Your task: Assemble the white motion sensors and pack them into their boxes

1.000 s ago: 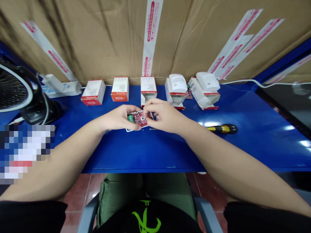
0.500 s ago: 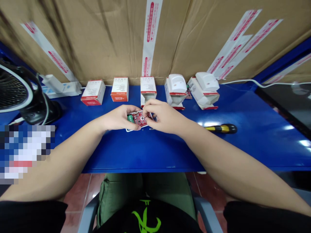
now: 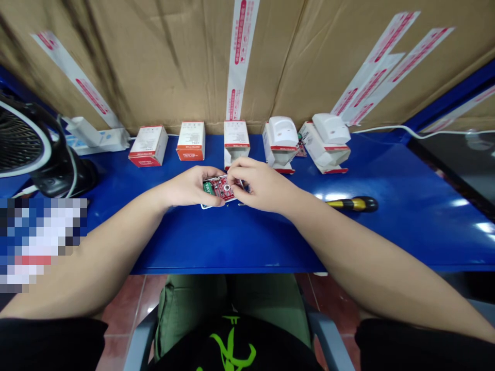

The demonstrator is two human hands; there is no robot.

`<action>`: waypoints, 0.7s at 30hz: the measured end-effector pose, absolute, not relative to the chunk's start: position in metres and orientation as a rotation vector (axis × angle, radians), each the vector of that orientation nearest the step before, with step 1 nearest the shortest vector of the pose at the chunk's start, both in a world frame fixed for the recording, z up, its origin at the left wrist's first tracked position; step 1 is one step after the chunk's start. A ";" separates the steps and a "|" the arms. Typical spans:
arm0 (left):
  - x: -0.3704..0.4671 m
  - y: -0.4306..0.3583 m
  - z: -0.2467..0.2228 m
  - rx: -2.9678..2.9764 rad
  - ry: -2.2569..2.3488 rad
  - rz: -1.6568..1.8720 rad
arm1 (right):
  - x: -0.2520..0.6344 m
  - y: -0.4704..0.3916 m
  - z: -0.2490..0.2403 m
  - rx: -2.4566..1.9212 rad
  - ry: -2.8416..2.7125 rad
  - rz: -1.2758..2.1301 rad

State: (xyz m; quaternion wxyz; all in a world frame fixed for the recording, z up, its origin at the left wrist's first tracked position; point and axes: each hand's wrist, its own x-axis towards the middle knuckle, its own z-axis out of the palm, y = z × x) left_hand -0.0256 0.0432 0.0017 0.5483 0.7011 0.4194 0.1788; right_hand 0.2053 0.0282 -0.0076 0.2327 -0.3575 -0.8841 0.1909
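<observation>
My left hand (image 3: 191,188) grips the left end of a red circuit board (image 3: 220,188), thumb along the near edge and fingers at the far edge. The board sits in a shallow white casing (image 3: 207,206), and a green part with white letters shows at its left. Over the board's right end, my right hand (image 3: 255,185) is closed, thumb and fingertips pinched together at the board. Whatever lies between those fingertips is too small or hidden to make out. A round silvery component shows just beside them.
Several white-and-red detector boxes (image 3: 149,146) line the back of the blue table (image 3: 232,247). White detector covers (image 3: 283,130) rest on the two rightmost boxes. A yellow-and-black screwdriver (image 3: 353,204) lies right, partly behind my right forearm. A black fan (image 3: 23,139) and power strip (image 3: 102,143) stand left.
Almost nothing differs. Both hands keep their hold and place at the board, and the view has shifted very slightly.
</observation>
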 end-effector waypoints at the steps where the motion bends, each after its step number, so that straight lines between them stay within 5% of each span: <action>1: -0.026 0.043 0.002 1.659 0.992 0.425 | 0.206 0.028 -0.008 -0.974 -2.439 0.501; 21: -0.022 0.040 0.005 1.472 1.010 0.420 | 0.211 0.033 -0.006 -0.879 -2.474 0.484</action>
